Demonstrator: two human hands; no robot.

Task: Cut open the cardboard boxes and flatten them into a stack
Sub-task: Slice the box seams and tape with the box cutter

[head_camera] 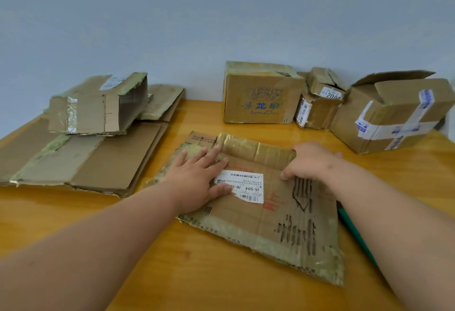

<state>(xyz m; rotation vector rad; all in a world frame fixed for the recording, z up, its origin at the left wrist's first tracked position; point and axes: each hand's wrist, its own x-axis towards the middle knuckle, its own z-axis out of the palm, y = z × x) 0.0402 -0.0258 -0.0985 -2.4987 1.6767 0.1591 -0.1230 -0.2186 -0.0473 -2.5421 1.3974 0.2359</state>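
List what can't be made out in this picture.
- Green tool, head view: mostly behind the right forearm; type unclear.
- Label on the flattened box: partly under the left hand; print too small.
- Right hand: fingertips hidden behind the raised flap.
- Stack: cut by the left edge.

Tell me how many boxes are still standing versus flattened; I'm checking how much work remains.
Standing boxes: 3, the printed box, the crumpled box, the taped box
Flattened under the hands: 1
Pile at left: several flattened, count unclear; its top box only partly collapsed
Total countable: 4, plus the pile
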